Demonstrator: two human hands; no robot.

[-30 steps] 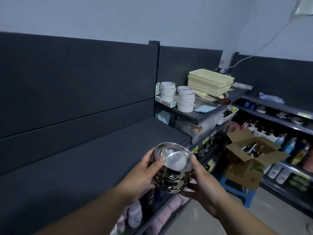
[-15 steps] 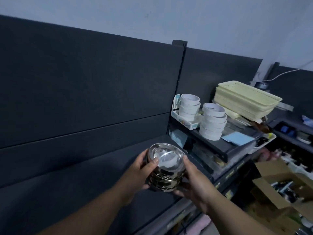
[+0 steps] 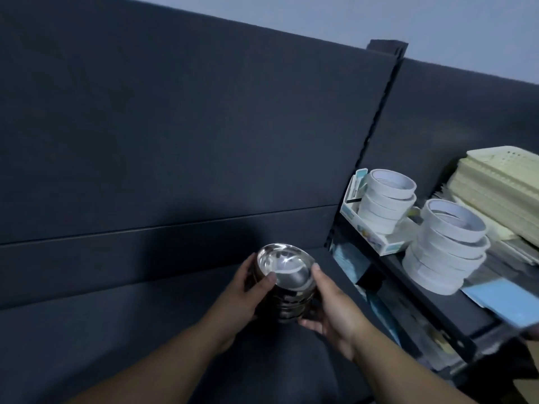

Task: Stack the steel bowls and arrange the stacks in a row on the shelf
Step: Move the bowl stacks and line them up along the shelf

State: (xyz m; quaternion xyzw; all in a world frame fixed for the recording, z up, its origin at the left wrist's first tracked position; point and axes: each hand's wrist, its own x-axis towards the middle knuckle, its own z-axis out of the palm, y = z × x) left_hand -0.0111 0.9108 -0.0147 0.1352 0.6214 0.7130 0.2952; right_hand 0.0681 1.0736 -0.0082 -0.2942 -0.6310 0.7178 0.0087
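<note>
A stack of several shiny steel bowls is held between both hands over the dark grey shelf. My left hand grips the stack's left side, thumb curled over the top bowl's rim. On the right side, my right hand cups the stack with its fingers wrapped beneath. The stack tilts a little toward the back panel. Whether its bottom touches the shelf is hidden by my hands.
The shelf's dark back panel rises behind. To the right, past a slotted upright, a higher shelf carries two piles of white tape rolls, a small white box, cream plastic trays and a blue sheet.
My view has swung left and closer to the shelf. Both hands carried the bowl stack forward from beyond the shelf's front edge to over its surface, grip unchanged.
</note>
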